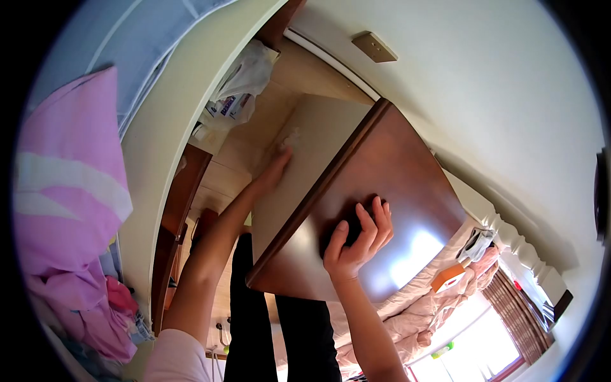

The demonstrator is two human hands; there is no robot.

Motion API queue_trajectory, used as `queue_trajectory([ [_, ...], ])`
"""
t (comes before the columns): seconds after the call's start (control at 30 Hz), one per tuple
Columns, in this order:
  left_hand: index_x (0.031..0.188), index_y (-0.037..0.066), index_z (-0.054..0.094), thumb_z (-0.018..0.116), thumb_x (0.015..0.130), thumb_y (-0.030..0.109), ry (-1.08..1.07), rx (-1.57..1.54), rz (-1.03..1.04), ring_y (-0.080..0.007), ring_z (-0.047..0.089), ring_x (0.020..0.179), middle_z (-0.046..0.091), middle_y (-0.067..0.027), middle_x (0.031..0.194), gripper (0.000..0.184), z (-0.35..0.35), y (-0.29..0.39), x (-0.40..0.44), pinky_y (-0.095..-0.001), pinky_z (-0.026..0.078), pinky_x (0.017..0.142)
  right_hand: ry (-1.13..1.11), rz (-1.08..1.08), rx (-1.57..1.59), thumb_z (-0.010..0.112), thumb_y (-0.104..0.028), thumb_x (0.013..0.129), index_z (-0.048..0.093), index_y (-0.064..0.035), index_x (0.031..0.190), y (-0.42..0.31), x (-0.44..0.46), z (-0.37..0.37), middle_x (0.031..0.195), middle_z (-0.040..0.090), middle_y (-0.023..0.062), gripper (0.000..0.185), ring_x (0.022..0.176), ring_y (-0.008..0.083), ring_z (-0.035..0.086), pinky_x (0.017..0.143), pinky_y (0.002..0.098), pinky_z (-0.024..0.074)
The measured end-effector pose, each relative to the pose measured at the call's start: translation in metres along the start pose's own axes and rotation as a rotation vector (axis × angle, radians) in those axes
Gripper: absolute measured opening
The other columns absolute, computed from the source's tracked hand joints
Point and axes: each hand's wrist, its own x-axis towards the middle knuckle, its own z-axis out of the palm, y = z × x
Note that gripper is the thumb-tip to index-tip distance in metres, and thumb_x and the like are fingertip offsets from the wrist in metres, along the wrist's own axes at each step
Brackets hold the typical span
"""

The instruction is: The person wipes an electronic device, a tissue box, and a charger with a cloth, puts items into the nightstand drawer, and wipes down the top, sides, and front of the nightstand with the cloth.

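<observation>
A brown wooden board or cabinet top (pixel 382 165) with a glossy surface stands tilted in the middle, its pale side panel (pixel 318 140) facing left. Over the glossy top is my right hand (pixel 359 239), fingers apart and slightly curled, with nothing in it; a dark shadow lies beside it. My left hand (pixel 277 167) is at the pale side panel, blurred by motion, and a small whitish thing shows at its fingertips. Whether it grips that thing cannot be made out.
A plastic bag (pixel 249 73) with packages lies at the upper left. Pink cloth (pixel 73 210) hangs at the far left. A wall socket (pixel 374 48) is on the wall. Lower right are pinkish bedding (pixel 401 309), an orange box (pixel 448 277) and a bright window (pixel 484 344).
</observation>
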Motion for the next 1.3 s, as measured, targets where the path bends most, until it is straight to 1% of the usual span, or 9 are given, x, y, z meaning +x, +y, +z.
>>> queue_trajectory([
  [0.13, 0.155, -0.001, 0.031, 0.040, 0.106, 0.051, 0.024, 0.345, 0.536, -0.0215, 0.035, 0.142, 0.036, -0.0096, 0.157, 0.072, 0.061, 0.092, 0.010, -0.0325, 0.025, 0.118, -0.002, 0.019, -0.009, 0.061, -0.015, 0.089, 0.062, -0.0007, 0.118, -0.002, -0.001, 0.000, 0.138, 0.053, 0.0226, 0.032, 0.130, 0.0434, 0.044, 0.110, 0.0561, 0.0336],
  [0.2, 0.148, 0.000, 0.040, 0.044, 0.103, 0.049, 0.002, 0.184, 0.629, -0.0205, 0.043, 0.132, 0.048, -0.0114, 0.146, 0.067, 0.078, 0.121, 0.049, -0.0327, 0.031, 0.113, -0.002, 0.022, -0.004, 0.061, -0.015, 0.089, 0.062, -0.0010, 0.117, -0.002, 0.000, 0.000, 0.138, 0.053, 0.0226, 0.032, 0.130, 0.0431, 0.044, 0.110, 0.0560, 0.0337],
  [0.33, 0.150, -0.001, 0.037, 0.042, 0.102, 0.053, 0.109, 0.095, 0.168, -0.0220, 0.042, 0.134, 0.045, -0.0117, 0.148, 0.072, 0.028, 0.063, 0.136, -0.0330, 0.030, 0.114, -0.012, 0.017, 0.006, 0.060, -0.017, 0.090, 0.061, -0.0015, 0.117, 0.001, -0.002, 0.002, 0.138, 0.052, 0.0233, 0.032, 0.131, 0.0428, 0.043, 0.111, 0.0562, 0.0323],
  [0.53, 0.157, 0.000, 0.025, 0.039, 0.100, 0.064, 0.206, 0.089, -0.252, -0.0237, 0.035, 0.143, 0.036, -0.0128, 0.157, 0.086, -0.063, -0.052, 0.049, -0.0346, 0.026, 0.117, -0.033, 0.026, 0.000, 0.059, -0.017, 0.090, 0.060, -0.0023, 0.118, 0.001, -0.003, 0.001, 0.139, 0.051, 0.0241, 0.031, 0.132, 0.0435, 0.042, 0.111, 0.0572, 0.0315],
  [0.73, 0.155, 0.001, 0.030, 0.041, 0.102, 0.058, 0.140, 0.162, -0.147, -0.0226, 0.037, 0.141, 0.040, -0.0122, 0.153, 0.079, -0.025, 0.001, 0.020, -0.0338, 0.028, 0.116, -0.057, 0.007, -0.029, 0.055, -0.017, 0.092, 0.057, 0.0010, 0.121, 0.002, -0.003, 0.000, 0.139, 0.049, 0.0273, 0.034, 0.131, 0.0459, 0.041, 0.111, 0.0572, 0.0307],
  [0.93, 0.141, -0.001, 0.049, 0.047, 0.099, 0.059, 0.096, 0.086, 0.153, -0.0212, 0.052, 0.121, 0.055, -0.0107, 0.136, 0.073, 0.007, 0.051, 0.175, -0.0353, 0.041, 0.104, -0.080, -0.014, -0.044, 0.054, -0.016, 0.092, 0.054, 0.0030, 0.123, 0.003, -0.002, 0.000, 0.138, 0.048, 0.0296, 0.036, 0.131, 0.0471, 0.041, 0.110, 0.0571, 0.0303],
  [1.0, 0.144, -0.001, 0.047, 0.045, 0.100, 0.060, 0.118, 0.117, 0.034, -0.0214, 0.051, 0.124, 0.054, -0.0114, 0.139, 0.076, -0.019, 0.026, 0.200, -0.0354, 0.039, 0.106, -0.080, -0.012, -0.036, 0.054, -0.016, 0.092, 0.054, 0.0031, 0.123, 0.002, -0.002, 0.000, 0.138, 0.047, 0.0297, 0.036, 0.131, 0.0470, 0.041, 0.111, 0.0575, 0.0301],
  [1.2, 0.155, 0.000, 0.031, 0.041, 0.099, 0.065, 0.193, 0.327, -0.133, -0.0242, 0.042, 0.138, 0.042, -0.0147, 0.153, 0.086, -0.107, -0.099, 0.132, -0.0360, 0.033, 0.114, -0.037, 0.016, -0.018, 0.057, -0.019, 0.092, 0.059, 0.0013, 0.118, 0.000, -0.002, 0.002, 0.138, 0.051, 0.0271, 0.033, 0.132, 0.0448, 0.042, 0.111, 0.0563, 0.0296],
  [1.3, 0.150, -0.004, 0.036, 0.045, 0.102, 0.052, 0.263, 0.176, -0.211, -0.0236, 0.051, 0.128, 0.052, -0.0171, 0.143, 0.075, -0.088, -0.091, 0.033, -0.0349, 0.038, 0.109, -0.016, 0.012, -0.006, 0.057, -0.019, 0.093, 0.059, 0.0019, 0.119, 0.000, -0.002, 0.004, 0.138, 0.051, 0.0271, 0.034, 0.132, 0.0448, 0.042, 0.111, 0.0562, 0.0297],
])
